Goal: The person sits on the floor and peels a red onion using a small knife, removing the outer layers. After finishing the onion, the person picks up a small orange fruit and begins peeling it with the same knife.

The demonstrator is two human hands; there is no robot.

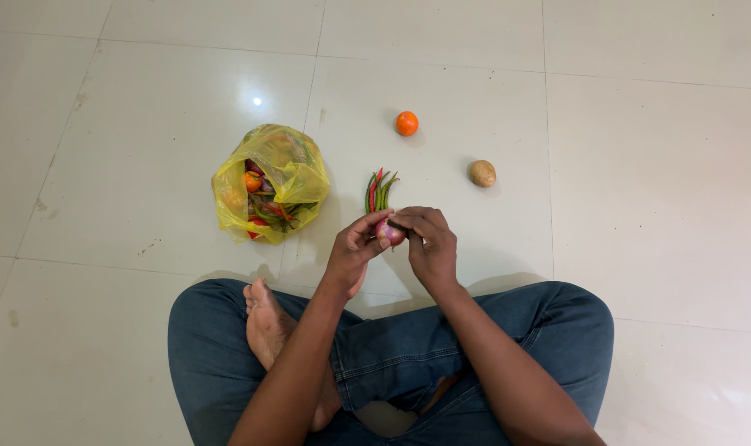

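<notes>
A small purple-red onion point(389, 233) is held between both hands just above the tiled floor. My left hand point(355, 248) cups it from the left and below. The fingers of my right hand point(429, 239) curl over its top and right side. A bunch of green and red chillies point(379, 191) lies on the floor just beyond the hands. Farther out rest an orange tomato point(407, 123) and a brown potato point(483, 173).
An open yellow plastic bag point(270, 180) with mixed vegetables sits on the floor to the left. I sit cross-legged in blue jeans point(392, 355), one bare foot point(270, 324) tucked in front. The floor is glossy white tile point(640, 165).
</notes>
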